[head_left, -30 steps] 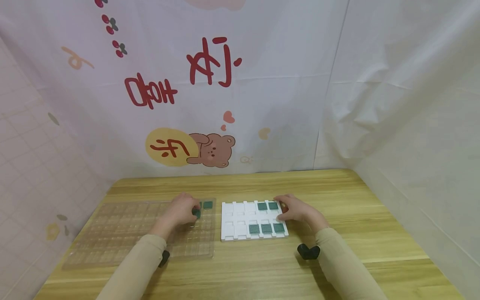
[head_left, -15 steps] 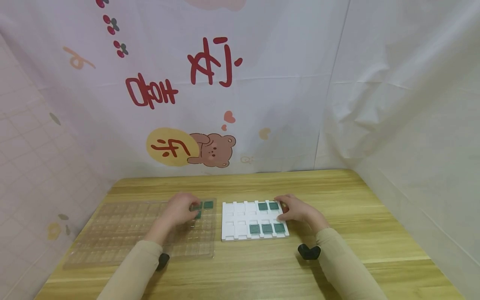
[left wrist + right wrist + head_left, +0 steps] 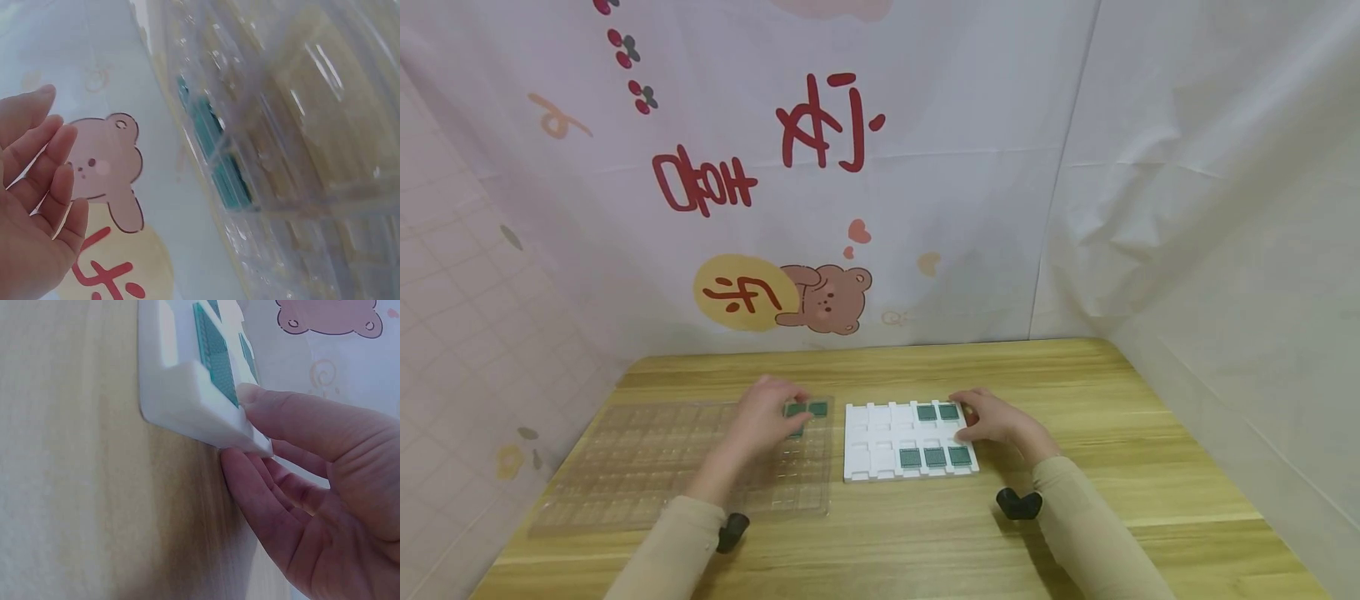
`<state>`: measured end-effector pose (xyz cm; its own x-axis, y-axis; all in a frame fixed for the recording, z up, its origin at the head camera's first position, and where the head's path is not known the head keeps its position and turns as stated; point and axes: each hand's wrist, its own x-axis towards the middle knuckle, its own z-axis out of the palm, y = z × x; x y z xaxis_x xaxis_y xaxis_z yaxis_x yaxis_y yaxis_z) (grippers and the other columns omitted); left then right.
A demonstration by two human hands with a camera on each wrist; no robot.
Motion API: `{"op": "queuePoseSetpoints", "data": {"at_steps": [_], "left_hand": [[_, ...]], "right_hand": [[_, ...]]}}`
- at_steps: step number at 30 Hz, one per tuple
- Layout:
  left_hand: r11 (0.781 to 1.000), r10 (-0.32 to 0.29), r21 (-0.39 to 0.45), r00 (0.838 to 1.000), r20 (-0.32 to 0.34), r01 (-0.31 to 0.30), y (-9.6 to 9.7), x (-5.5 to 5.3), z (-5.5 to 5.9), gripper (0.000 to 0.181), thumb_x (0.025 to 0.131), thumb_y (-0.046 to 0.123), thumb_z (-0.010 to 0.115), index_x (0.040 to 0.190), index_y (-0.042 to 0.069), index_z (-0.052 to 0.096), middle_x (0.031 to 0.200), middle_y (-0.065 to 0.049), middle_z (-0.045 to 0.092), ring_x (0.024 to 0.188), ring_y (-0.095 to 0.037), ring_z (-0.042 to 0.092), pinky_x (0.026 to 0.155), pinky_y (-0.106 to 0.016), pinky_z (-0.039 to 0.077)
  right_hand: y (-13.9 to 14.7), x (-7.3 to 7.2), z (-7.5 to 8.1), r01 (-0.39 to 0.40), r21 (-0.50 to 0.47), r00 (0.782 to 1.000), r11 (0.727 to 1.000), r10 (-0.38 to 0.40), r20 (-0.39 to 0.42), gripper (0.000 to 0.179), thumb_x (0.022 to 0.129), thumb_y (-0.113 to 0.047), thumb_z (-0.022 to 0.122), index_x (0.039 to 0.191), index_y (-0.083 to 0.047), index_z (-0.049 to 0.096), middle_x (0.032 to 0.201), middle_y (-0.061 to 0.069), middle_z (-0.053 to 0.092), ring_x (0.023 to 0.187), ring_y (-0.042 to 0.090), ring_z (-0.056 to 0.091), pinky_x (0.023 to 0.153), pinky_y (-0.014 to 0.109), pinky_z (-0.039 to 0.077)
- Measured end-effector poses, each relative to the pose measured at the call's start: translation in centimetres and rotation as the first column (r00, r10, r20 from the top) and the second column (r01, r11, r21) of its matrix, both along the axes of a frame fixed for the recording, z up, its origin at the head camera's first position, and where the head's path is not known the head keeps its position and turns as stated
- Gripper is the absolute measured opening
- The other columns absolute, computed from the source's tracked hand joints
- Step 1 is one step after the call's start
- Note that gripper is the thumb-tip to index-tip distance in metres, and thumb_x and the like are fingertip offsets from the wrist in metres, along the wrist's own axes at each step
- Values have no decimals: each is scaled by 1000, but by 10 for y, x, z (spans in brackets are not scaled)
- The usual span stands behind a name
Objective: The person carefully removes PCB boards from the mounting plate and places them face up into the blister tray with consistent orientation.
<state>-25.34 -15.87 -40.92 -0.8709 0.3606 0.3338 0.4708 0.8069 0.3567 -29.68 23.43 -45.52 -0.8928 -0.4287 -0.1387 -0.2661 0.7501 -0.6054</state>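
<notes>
My left hand (image 3: 763,421) hovers over the far right corner of a clear plastic tray (image 3: 625,462). Its fingers are spread apart and hold nothing, as the left wrist view also shows. Beneath and beside the fingertips sit a few square green chips (image 3: 818,409) in the tray's pockets. My right hand (image 3: 996,417) grips the right end of a white tray (image 3: 891,427). In the right wrist view the thumb lies on the top rim (image 3: 215,403) and the fingers bend against the side. Several green chips (image 3: 910,457) lie in the white tray, two at the back and three in front.
Both trays lie on a wood-grain table (image 3: 910,542), with a narrow gap between them. A printed white curtain (image 3: 955,208) closes off the back and sides. Black wrist devices (image 3: 1018,504) are worn on the forearms.
One second ago my left hand pinched a tilted green chip above the clear tray. That chip now lies in a pocket, and the fingers have opened and shifted slightly right. The right hand has stayed put.
</notes>
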Motion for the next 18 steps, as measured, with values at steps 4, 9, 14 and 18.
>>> {"op": "queuePoseSetpoints", "data": {"at_steps": [4, 9, 14, 18], "left_hand": [[999, 9, 51, 1000, -22, -8, 6, 7, 2, 29, 82, 24, 82, 106, 8, 74, 103, -4, 72, 100, -26, 59, 88, -46, 47], [997, 4, 77, 997, -78, 2, 15, 13, 5, 34, 81, 25, 83, 109, 9, 74, 108, -5, 72, 103, -27, 60, 89, -46, 49], [993, -38, 100, 986, -161, 54, 26, 19, 8, 37, 77, 23, 86, 109, 9, 74, 110, -5, 71, 105, -27, 59, 90, -46, 47], [990, -84, 93, 966, -244, 109, 35, 25, 10, 38, 75, 22, 87, 108, 8, 73, 109, -6, 69, 105, -27, 58, 91, -46, 47]], "right_hand": [[0, 0, -2, 6, 3, 1000, 1000, -6, -2, 68, 82, -16, 81, 141, -2, 49, 132, 21, 46, 101, 26, 55, 94, 47, 46], [0, 0, -3, 9, 5, 1000, 1000, -9, -2, 68, 82, -16, 81, 141, -2, 50, 133, 21, 46, 103, 27, 53, 95, 48, 45], [0, 1, -2, 11, 5, 1000, 1000, -11, -5, 68, 82, -15, 80, 141, -2, 49, 134, 21, 45, 104, 27, 53, 96, 48, 44], [0, 1, -2, 14, 8, 1000, 1000, -14, -8, 68, 82, -15, 80, 142, -2, 49, 134, 21, 45, 103, 27, 53, 95, 48, 45]]}}
